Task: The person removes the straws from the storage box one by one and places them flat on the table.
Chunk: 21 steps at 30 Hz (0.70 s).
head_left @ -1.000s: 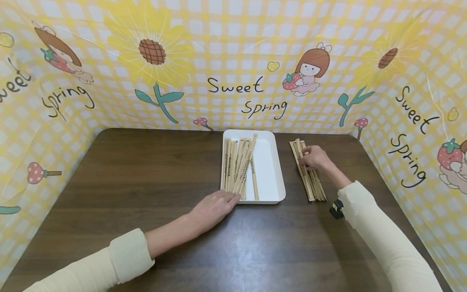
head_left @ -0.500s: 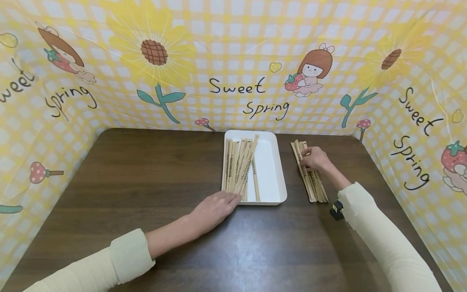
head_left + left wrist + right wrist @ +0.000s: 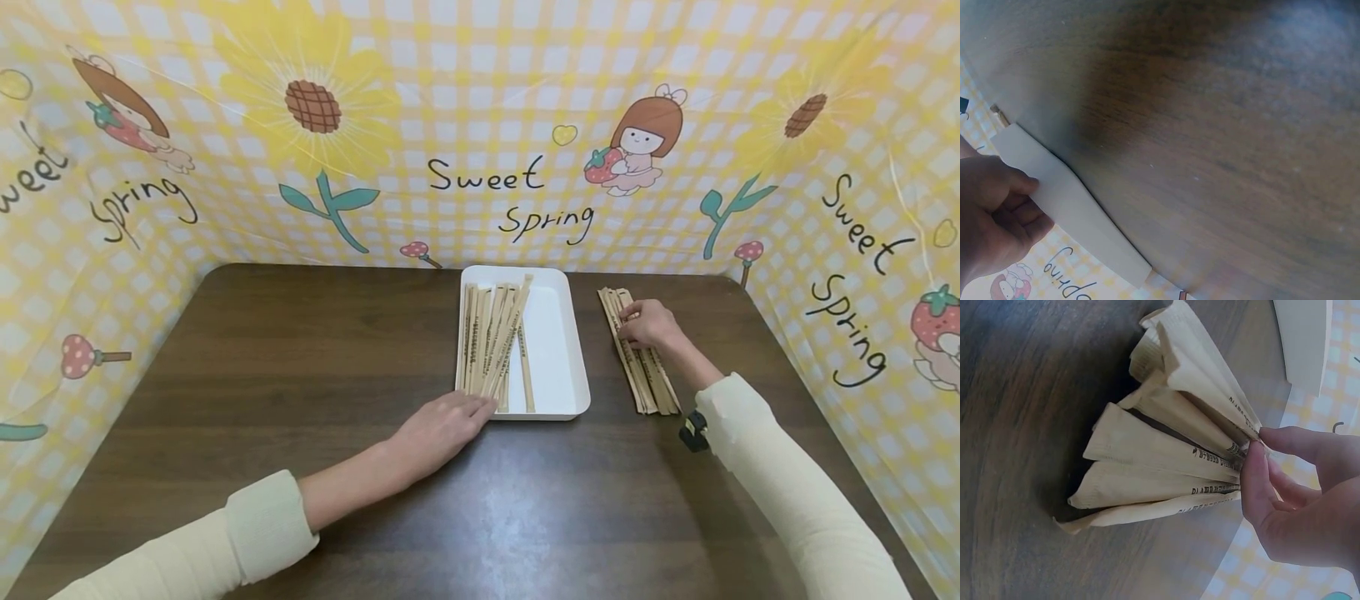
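At its near-left edge, a white rectangular tray (image 3: 558,358) is held by my left hand (image 3: 444,421). In the left wrist view that hand (image 3: 997,206) has its fingers bent at the tray's side wall (image 3: 1066,194). Slim paper-wrapped straws (image 3: 487,342) fill the tray's left half, and one lies across the others. Right of the tray, a second bundle of paper-wrapped straws (image 3: 645,379) lies on the table. My right hand (image 3: 648,323) pinches it between thumb and fingers near its upper part. The right wrist view shows the straws' (image 3: 1160,450) crimped near ends spread like a fan.
The dark wooden table (image 3: 300,350) is bordered at the back and sides by a yellow checked cloth (image 3: 487,100) with printed flowers. A black wrist camera (image 3: 693,431) sits under the right sleeve's cuff.
The near ends of the right-hand straw bundle have spread a little to the right. The left hand and the tray have kept their places.
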Motion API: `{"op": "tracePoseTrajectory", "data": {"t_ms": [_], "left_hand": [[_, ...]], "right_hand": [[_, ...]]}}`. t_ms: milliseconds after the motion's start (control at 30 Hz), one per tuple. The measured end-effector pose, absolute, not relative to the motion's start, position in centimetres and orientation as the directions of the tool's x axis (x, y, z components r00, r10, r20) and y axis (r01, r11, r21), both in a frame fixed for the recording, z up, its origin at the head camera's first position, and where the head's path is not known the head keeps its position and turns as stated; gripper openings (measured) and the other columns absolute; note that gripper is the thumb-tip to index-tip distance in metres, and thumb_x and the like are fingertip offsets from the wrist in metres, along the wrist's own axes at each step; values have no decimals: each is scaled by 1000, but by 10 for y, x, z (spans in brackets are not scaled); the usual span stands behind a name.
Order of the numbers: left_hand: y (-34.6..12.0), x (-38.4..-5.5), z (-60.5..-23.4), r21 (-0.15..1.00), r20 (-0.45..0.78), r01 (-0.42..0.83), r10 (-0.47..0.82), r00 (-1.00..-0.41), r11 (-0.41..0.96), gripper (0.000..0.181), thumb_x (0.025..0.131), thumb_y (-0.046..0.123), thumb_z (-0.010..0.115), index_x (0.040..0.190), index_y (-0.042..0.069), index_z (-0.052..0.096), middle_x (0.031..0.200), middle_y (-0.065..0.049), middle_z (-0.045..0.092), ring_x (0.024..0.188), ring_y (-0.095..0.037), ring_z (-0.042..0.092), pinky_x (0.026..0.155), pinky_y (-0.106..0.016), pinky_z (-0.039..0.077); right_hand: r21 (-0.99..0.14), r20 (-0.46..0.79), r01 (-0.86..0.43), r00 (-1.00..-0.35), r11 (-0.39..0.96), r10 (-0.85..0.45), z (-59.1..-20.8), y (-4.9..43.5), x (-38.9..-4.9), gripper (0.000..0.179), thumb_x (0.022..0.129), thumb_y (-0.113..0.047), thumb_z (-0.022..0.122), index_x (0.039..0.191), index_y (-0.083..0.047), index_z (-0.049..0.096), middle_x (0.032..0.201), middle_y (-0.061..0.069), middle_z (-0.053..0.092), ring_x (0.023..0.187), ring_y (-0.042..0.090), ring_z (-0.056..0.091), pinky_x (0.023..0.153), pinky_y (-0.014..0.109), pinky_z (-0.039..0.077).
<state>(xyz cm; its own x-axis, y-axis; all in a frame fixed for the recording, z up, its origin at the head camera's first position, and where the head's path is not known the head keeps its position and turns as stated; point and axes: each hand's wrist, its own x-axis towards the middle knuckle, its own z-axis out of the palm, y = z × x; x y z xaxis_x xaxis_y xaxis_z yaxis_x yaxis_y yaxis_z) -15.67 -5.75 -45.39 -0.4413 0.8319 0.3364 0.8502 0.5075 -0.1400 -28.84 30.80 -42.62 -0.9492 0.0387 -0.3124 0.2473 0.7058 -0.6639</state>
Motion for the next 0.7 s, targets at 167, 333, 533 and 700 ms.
{"op": "tracePoseTrajectory", "data": {"t_ms": [167,333,533,700], "left_hand": [[-57,-156,-452,-141,335,848,831,-444,510,35,87,-4,66,121,-6,64,113,-15,70,104,-25,68,95,-36,54],[-58,-156,-451,-147,338,849,832,-440,508,34,87,-4,67,121,-6,64,112,-15,70,103,-25,68,95,-36,54],[-57,-156,-451,-142,321,849,835,-447,509,35,87,-5,67,121,-7,64,113,-16,70,105,-26,67,95,-36,54],[-57,-156,-450,-136,328,853,835,-441,504,34,87,-5,67,121,-7,64,113,-16,70,104,-25,68,94,-36,54]], "right_hand": [[-671,-302,244,-952,700,42,-426,311,-289,39,87,-3,66,124,8,58,95,16,67,65,14,66,61,26,59],[-678,-303,254,-951,690,52,-423,312,-287,42,88,-5,68,127,7,57,103,21,65,67,16,66,61,27,59],[-692,-279,233,-959,684,45,-418,307,-288,39,92,-9,66,127,6,57,93,19,69,68,19,66,64,32,59],[-760,-282,236,-959,605,20,-404,291,-287,41,95,-8,64,131,9,55,97,21,66,73,21,67,78,41,61]]}}
